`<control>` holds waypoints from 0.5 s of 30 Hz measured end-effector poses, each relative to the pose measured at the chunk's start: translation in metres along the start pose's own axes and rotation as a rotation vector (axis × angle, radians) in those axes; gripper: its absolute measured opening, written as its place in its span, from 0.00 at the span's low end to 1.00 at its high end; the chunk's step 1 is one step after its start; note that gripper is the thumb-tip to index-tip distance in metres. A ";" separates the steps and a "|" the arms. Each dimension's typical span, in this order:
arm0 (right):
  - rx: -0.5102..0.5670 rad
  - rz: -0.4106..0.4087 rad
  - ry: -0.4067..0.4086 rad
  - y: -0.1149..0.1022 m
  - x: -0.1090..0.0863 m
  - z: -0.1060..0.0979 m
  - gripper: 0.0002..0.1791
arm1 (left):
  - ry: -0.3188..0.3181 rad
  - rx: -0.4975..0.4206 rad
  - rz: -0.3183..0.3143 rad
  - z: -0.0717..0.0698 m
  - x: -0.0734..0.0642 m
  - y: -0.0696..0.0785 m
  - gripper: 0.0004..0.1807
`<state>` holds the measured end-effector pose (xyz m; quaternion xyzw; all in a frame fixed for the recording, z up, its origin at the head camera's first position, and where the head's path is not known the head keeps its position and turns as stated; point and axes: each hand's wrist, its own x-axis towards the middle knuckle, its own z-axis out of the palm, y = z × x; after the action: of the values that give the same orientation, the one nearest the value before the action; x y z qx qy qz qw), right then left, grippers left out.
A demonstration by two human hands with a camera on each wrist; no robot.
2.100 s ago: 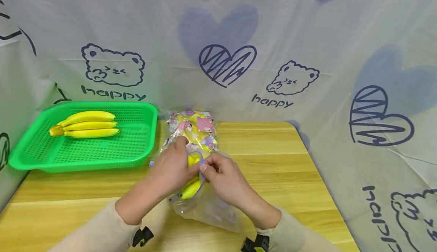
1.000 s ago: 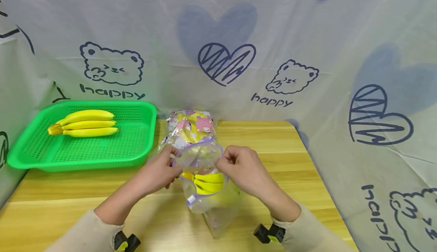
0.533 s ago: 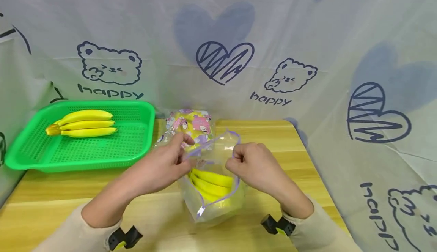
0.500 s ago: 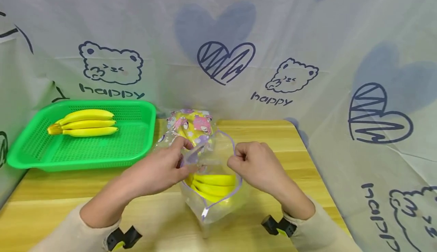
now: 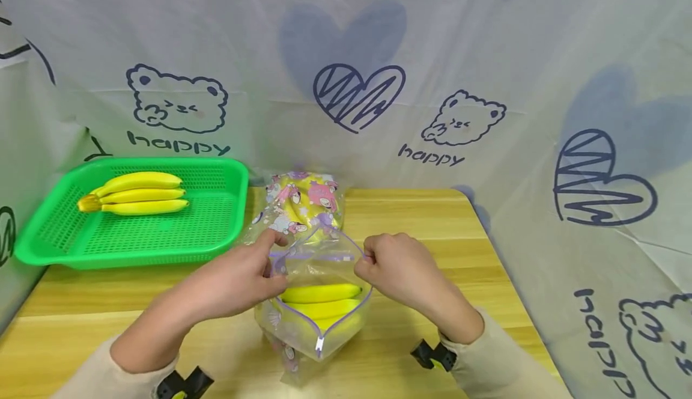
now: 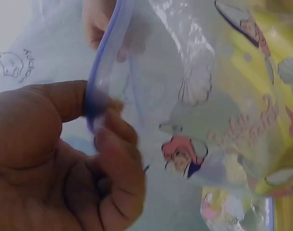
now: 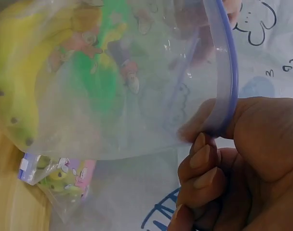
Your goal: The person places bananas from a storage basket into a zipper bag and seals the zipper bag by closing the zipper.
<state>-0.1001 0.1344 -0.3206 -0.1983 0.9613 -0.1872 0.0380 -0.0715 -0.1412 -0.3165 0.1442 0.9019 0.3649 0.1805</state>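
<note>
A clear zip bag (image 5: pixel 337 339) with a purple zip edge and a white slider at its front hangs between both hands, its mouth spread wide. Bananas (image 5: pixel 322 294) lie inside it. My left hand (image 5: pixel 232 279) pinches the left rim; the left wrist view has the purple zip (image 6: pixel 99 72) between thumb and fingers. On the other side my right hand (image 5: pixel 402 267) grips the right rim, thumb and curled fingers on the zip strip (image 7: pixel 228 72) in the right wrist view. Through the bag's film there, the yellow bananas (image 7: pixel 16 72) show with dark tips.
Behind the held bag lies a second printed zip bag (image 5: pixel 305 201) with yellow fruit in it. A green basket (image 5: pixel 216 243) at the left back holds another bunch of bananas (image 5: pixel 140 194). Printed cloth walls (image 5: pixel 259 38) stand behind and beside the wooden table (image 5: pixel 432 225).
Both hands have drawn apart and pulled the bag's mouth wide, so the bananas inside show more. Lately the bag has swung a little left, its slider now facing front. Basket and back bag stay put.
</note>
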 end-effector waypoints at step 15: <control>0.059 -0.012 0.045 0.002 0.001 0.001 0.19 | -0.120 -0.174 0.040 0.003 -0.013 -0.104 0.32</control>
<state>-0.1014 0.1352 -0.3223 -0.1985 0.9548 -0.2202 0.0210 -0.0721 -0.2164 -0.3895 0.1673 0.8514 0.4361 0.2386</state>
